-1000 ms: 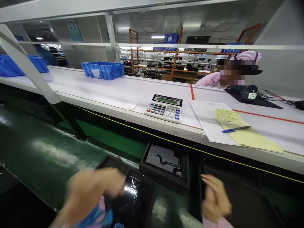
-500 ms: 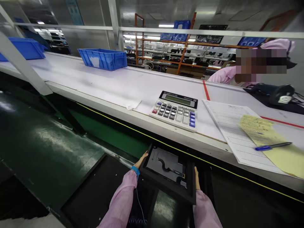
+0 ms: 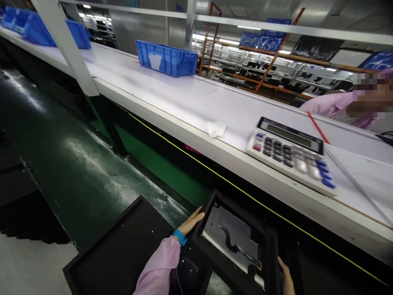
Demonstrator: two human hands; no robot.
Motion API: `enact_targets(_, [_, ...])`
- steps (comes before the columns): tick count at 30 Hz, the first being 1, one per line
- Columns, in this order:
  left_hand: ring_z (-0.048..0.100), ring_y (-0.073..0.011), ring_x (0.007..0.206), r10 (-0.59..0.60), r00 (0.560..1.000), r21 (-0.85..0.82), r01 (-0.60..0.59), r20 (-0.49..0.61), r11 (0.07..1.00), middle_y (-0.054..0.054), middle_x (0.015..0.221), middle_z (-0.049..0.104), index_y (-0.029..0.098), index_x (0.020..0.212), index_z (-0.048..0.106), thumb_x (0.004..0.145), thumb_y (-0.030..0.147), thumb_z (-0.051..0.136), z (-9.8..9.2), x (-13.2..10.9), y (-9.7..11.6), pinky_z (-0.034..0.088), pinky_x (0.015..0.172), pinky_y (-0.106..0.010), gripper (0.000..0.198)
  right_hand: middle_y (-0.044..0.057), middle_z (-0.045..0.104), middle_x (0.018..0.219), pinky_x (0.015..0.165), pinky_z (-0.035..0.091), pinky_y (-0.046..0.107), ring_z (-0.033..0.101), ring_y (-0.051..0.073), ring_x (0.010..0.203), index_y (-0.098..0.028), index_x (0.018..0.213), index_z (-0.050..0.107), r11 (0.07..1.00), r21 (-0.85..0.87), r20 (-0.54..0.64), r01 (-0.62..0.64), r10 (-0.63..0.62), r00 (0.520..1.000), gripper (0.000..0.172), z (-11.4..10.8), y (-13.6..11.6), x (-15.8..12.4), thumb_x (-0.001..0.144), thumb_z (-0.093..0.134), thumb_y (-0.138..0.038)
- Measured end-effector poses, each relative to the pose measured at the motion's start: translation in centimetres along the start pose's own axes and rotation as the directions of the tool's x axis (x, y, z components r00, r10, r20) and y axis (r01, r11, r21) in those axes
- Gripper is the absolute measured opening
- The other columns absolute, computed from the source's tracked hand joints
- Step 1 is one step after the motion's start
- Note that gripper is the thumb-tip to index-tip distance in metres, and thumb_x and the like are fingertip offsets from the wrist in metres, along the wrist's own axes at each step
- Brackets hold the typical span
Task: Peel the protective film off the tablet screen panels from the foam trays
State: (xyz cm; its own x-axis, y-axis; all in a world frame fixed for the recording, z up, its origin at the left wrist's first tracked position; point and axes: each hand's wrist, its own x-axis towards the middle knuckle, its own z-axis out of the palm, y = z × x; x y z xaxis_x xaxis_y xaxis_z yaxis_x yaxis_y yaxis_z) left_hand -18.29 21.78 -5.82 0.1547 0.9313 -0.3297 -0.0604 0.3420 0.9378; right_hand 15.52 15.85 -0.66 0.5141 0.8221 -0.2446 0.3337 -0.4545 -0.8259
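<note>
Between my two hands is a black tray (image 3: 205, 241) with a raised rim, tilted in view below the bench edge. Inside it lies a grey display panel (image 3: 236, 229) with a black flex cable (image 3: 227, 237) across it. My left hand (image 3: 192, 223), with a blue wrist strap (image 3: 179, 237) at the cuff, grips the tray's left side. At the opposite side my right hand (image 3: 286, 275) holds the rim, its fingertips partly hidden and its wrist cut off by the frame.
Another black tray (image 3: 123, 250) lies low on the left. Above runs a white bench (image 3: 172, 96) carrying a calculator (image 3: 291, 153), a crumpled white tissue (image 3: 216, 129), papers (image 3: 365, 168) and a blue bin (image 3: 167, 59). A person in a pink sleeve (image 3: 328, 104) is across the bench.
My view has swung left, so the bench items appear further right. The held tray sits lower and further right in view, still between both hands.
</note>
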Motion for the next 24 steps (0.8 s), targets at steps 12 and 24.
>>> enact_targets(12, [-0.004,-0.0385,0.144,0.281,0.686,0.552,0.210,-0.671,0.807,-0.025,0.156,0.011,0.010,0.137,0.046,0.092,0.024,0.040,-10.3,4.8,-3.8,0.004,0.111,-0.064,0.048,0.012,0.051,0.131,0.111,0.031,0.042,0.042,0.025,0.127,-0.017,0.121,0.057,0.256,-0.454,0.462,0.854,-0.751,0.471,0.040,24.0,-23.3,11.7,0.090,0.045,-0.037])
enact_targets(24, [-0.002,-0.0381,0.144,0.353,0.726,0.733,0.298,-0.590,0.611,-0.014,0.158,-0.013,0.026,0.145,0.036,0.093,0.024,0.040,-9.4,5.6,-7.1,0.012,0.109,-0.065,0.051,0.011,0.025,0.148,0.109,0.026,0.061,0.026,0.034,0.136,-0.021,0.141,0.037,-0.204,-0.745,0.596,0.636,-0.631,0.496,0.054,39.3,-22.4,27.3,0.092,0.056,-0.030])
